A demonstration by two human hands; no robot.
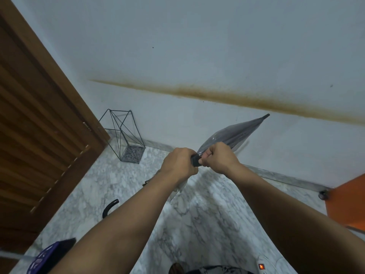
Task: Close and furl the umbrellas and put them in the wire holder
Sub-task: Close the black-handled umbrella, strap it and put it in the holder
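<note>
Wire holder [126,139] set in corner by door [39,135]; marble floor [207,214] open beside it. Grey umbrella [233,135] collapsed, loosely furled, clasped by left grip [178,164] and right grip [219,158], both closed.

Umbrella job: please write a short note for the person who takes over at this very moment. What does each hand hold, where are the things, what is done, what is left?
Left hand: shut on the grey umbrella, at its dark grip end.
Right hand: shut on the same umbrella, at the gathered canopy.
The umbrella is closed, tip toward the wall.
Wire holder: on the floor by the door, no umbrella in it.
A black curved handle lies on the floor.
Left: finish furling, put the umbrella in the holder.
</note>
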